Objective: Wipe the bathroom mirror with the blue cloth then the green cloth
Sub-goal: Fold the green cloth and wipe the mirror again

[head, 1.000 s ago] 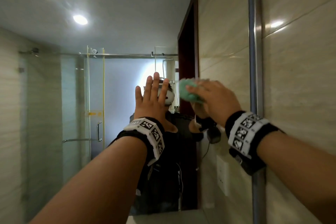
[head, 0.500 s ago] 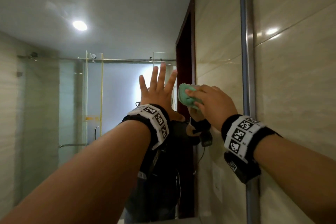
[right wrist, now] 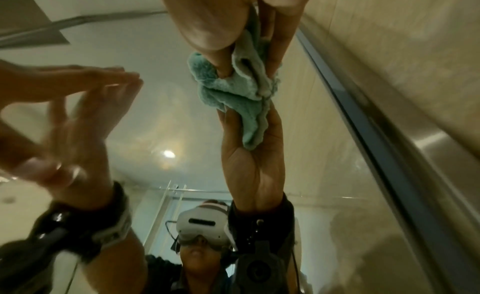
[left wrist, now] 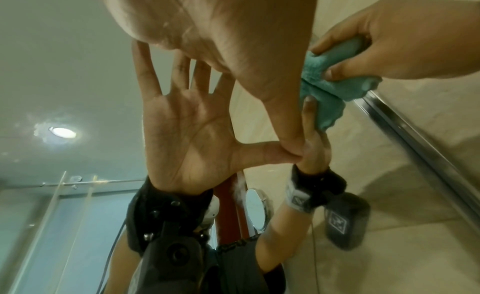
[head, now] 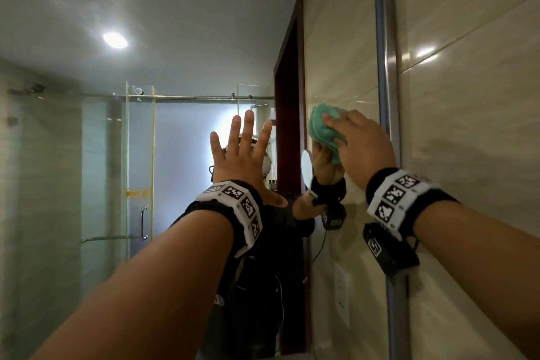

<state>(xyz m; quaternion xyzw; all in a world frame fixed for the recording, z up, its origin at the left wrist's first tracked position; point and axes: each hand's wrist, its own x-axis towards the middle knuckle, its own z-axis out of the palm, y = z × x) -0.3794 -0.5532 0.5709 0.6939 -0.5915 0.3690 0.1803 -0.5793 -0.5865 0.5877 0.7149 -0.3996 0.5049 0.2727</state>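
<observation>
The bathroom mirror (head: 175, 23) fills the view ahead, and its metal frame (head: 385, 67) runs down the right side. My right hand (head: 362, 149) grips a bunched green cloth (head: 321, 128) and presses it against the glass close to that frame. In the right wrist view the thumb and fingers pinch the green cloth (right wrist: 233, 93). My left hand (head: 242, 152) lies flat on the glass to the left, its fingers spread and straight. The left wrist view has the left hand (left wrist: 233, 31) meeting its own reflection at the thumb. No blue cloth shows.
A beige tiled wall (head: 467, 126) stands right of the mirror frame. The glass reflects a shower screen (head: 140, 184), a dark door frame (head: 289, 111), a ceiling light (head: 114, 40) and the person in a headset.
My right hand has carried the green cloth to the right and slightly up, nearer the mirror frame. The left hand stays spread on the glass. The head view has tilted upward.
</observation>
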